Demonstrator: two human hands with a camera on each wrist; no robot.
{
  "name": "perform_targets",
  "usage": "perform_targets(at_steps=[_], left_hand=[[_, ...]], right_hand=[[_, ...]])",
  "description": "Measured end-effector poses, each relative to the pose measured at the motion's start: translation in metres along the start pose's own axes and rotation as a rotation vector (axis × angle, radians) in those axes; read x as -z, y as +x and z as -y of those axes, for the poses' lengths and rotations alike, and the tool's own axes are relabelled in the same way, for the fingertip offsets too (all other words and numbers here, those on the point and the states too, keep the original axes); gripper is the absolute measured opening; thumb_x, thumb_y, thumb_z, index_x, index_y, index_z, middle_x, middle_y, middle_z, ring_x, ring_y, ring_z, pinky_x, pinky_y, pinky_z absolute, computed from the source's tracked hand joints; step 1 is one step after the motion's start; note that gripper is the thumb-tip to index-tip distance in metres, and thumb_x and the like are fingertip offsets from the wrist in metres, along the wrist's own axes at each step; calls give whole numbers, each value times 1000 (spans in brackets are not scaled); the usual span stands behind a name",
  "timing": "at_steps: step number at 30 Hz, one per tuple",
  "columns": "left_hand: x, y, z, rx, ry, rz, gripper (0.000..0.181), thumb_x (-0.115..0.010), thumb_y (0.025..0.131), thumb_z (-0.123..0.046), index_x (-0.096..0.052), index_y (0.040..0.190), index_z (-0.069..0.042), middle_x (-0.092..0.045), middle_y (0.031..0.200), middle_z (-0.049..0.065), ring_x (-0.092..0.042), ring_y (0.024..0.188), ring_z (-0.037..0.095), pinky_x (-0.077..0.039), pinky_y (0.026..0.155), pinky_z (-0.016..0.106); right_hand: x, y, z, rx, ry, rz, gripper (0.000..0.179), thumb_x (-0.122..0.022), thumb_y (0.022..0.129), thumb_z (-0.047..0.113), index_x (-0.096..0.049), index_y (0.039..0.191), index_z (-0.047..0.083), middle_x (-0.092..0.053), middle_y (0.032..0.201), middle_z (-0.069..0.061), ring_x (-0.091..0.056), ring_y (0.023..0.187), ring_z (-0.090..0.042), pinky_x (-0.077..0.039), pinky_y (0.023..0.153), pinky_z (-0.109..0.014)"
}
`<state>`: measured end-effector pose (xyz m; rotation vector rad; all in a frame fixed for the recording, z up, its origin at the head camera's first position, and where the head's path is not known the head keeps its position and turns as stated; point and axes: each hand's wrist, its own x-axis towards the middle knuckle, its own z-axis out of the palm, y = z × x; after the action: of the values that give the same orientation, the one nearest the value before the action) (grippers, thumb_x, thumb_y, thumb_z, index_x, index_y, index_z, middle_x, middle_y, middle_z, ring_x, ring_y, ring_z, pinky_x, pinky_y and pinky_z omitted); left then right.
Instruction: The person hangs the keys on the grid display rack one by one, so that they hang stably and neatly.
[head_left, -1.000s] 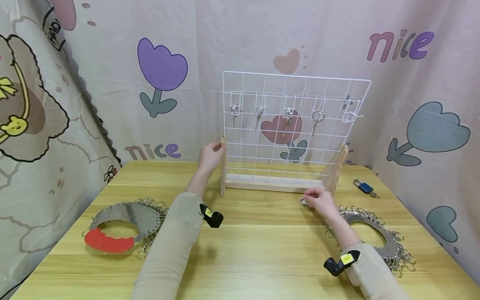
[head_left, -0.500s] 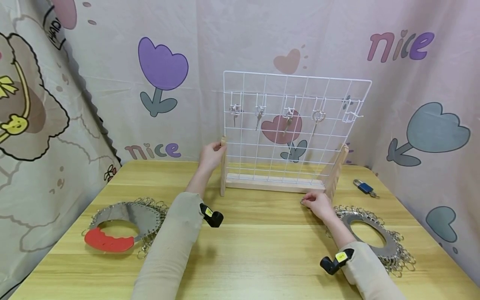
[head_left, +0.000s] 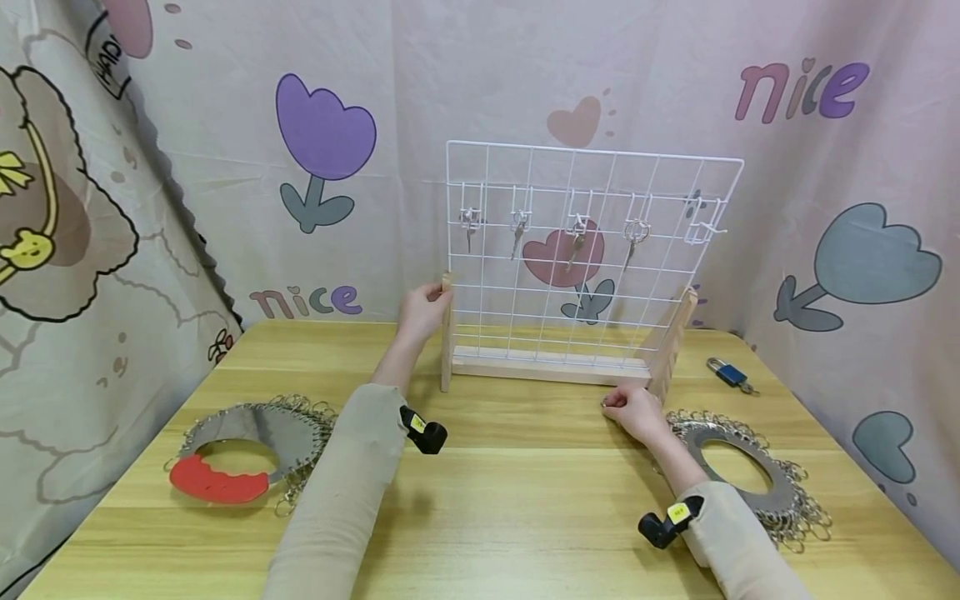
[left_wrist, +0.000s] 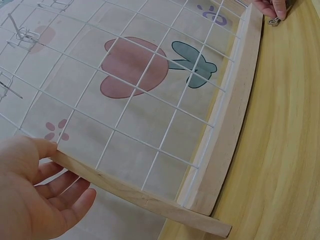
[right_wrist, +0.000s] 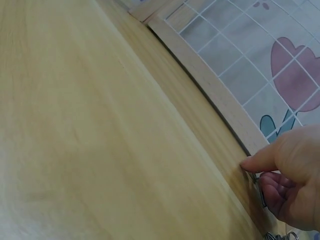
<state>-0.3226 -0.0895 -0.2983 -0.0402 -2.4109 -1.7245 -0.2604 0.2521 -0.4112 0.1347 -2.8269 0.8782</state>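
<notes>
A white wire grid rack [head_left: 555, 287] stands upright in a wooden base. My left hand [head_left: 424, 312] holds the top of the rack's left wooden post [left_wrist: 120, 186], thumb on one side and fingers on the other. Low by the rack's right foot, my right hand [head_left: 636, 412] pinches a small metal key [left_wrist: 274, 21]; the fingers hide much of it. In the right wrist view its thin edge shows below the thumb. Several keys, one of them this ringed key [head_left: 636, 237], hang from white hooks on the grid. The rightmost hook [head_left: 701, 233] bears no key.
On the left lies a ring-shaped metal plate [head_left: 262, 425] with a red grip and many small rings along its edge. A similar plate [head_left: 780, 500] lies partly under the right forearm. A blue padlock [head_left: 729, 374] rests at the back right of the wooden table [head_left: 510, 517].
My right hand has shifted slightly left and its fingers have turned, so less of the key shows. My left hand keeps its hold on the post.
</notes>
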Motion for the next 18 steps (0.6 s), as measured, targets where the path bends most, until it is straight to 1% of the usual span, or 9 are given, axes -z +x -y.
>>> perform_targets(at_steps=[5, 12, 15, 18], left_hand=[[0, 1, 1, 3, 8, 0, 42, -52, 95, -21, -50, 130, 3, -54, 126, 18, -48, 119, 28, -39, 98, 38], [0, 2, 1, 0, -3, 4, 43, -51, 95, -22, -49, 131, 3, -53, 128, 18, -47, 119, 28, -39, 99, 38], [0, 2, 2, 0, -4, 5, 43, -52, 96, -22, -49, 130, 3, -53, 127, 18, -47, 119, 28, -39, 99, 37], [-1, 2, 2, -1, 0, 4, 43, -51, 95, -22, -49, 130, 3, -53, 127, 18, -48, 119, 28, -40, 99, 38]], right_hand=[[0, 1, -1, 32, -27, -23, 6, -69, 79, 6, -66, 75, 3, -63, 72, -4, -55, 69, -20, -43, 69, -40], [0, 2, -1, 75, -67, -21, 8, -71, 78, 7, -70, 72, 3, -65, 70, -5, -56, 67, -20, -45, 67, -41], [0, 1, -2, 92, -69, -20, 8, -71, 78, 7, -70, 71, 3, -65, 69, -5, -55, 65, -19, -45, 66, -40], [1, 1, -4, 135, -80, -9, 11, -69, 79, 6, -68, 68, 4, -62, 66, -2, -52, 63, -16, -44, 63, -37]])
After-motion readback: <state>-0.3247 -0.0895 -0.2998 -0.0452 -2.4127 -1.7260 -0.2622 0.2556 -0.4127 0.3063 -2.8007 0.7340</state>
